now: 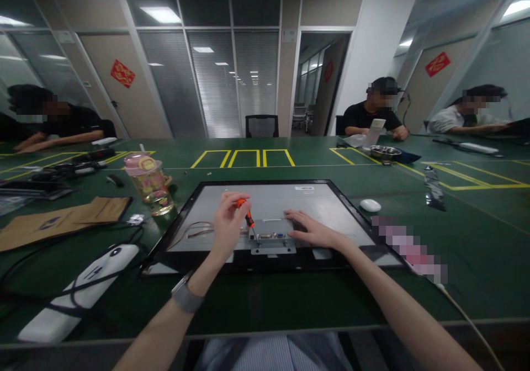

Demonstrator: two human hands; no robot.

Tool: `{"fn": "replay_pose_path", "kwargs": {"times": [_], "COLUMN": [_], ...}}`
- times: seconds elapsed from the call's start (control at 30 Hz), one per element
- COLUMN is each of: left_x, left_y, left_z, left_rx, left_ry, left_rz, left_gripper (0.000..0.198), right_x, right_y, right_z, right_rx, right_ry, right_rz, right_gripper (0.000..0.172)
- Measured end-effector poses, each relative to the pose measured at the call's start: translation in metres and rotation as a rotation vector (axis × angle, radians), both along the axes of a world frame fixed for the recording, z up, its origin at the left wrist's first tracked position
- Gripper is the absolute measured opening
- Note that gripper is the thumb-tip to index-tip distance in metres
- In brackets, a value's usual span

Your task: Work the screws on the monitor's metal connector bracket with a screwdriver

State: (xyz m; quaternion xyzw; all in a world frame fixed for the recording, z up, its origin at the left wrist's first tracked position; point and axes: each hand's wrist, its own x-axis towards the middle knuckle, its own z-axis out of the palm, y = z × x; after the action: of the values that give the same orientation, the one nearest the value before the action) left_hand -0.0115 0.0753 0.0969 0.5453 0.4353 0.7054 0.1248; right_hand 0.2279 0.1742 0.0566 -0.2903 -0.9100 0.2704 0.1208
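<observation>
We see the left hand (226, 224) closed around an orange screwdriver (247, 217), its tip on the metal bracket (273, 244). The right hand (310, 229) lies flat and open on the monitor back (331, 200).

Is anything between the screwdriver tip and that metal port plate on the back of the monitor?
Nothing visible. The left hand holds the screwdriver, tip down at the port plate. The right hand lies flat to its right; the wires lie off to the left.

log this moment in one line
left hand: holds screwdriver | tip: on port bracket | right hand: flat on monitor back
</observation>
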Motion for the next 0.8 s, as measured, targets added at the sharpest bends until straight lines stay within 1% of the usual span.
{"fn": "replay_pose_path", "kwargs": {"times": [0.07,0.13,0.2,0.23,0.27,0.37,0.47,0.53,0.67,0.8], "left_x": [0.0003,0.0000,-0.0007,-0.0009,-0.0009,0.0001,0.0018,0.0026,0.0026,0.0018], "left_y": [-0.0007,-0.0004,0.0005,0.0009,0.0011,0.0004,-0.0019,-0.0036,-0.0047,-0.0029], "left_z": [-0.0001,-0.0016,-0.0031,-0.0033,-0.0032,-0.0011,0.0002,-0.0002,-0.0019,-0.0018], "left_rx": [-0.023,-0.057,-0.056,-0.046,-0.034,-0.002,0.003,-0.005,-0.003,0.026], "left_ry": [-0.006,-0.071,-0.147,-0.154,-0.136,-0.034,0.026,0.048,0.017,0.036], "left_rz": [-0.008,-0.068,-0.132,-0.139,-0.125,-0.031,0.019,0.021,-0.039,0.018], "left_gripper": [0.015,0.021,0.024,0.024,0.023,0.018,0.016,0.020,0.028,0.019], "right_x": [-0.0002,-0.0003,-0.0004,-0.0006,-0.0007,-0.0010,-0.0007,-0.0003,0.0002,-0.0004], "right_y": [-0.0007,-0.0012,-0.0015,-0.0015,-0.0014,-0.0004,0.0012,0.0020,0.0017,0.0001], "right_z": [0.0010,0.0019,0.0024,0.0025,0.0025,0.0014,-0.0012,-0.0026,-0.0024,0.0003], "right_rx": [-0.004,0.001,0.008,0.011,0.011,0.007,0.011,0.016,0.014,0.009], "right_ry": [-0.006,-0.010,-0.011,-0.012,-0.014,-0.017,-0.011,-0.001,0.000,-0.009], "right_rz": [0.000,0.007,0.011,0.010,0.009,0.004,0.007,0.015,0.013,0.005], "right_gripper": [0.062,0.061,0.061,0.061,0.061,0.063,0.065,0.065,0.065,0.065]}}
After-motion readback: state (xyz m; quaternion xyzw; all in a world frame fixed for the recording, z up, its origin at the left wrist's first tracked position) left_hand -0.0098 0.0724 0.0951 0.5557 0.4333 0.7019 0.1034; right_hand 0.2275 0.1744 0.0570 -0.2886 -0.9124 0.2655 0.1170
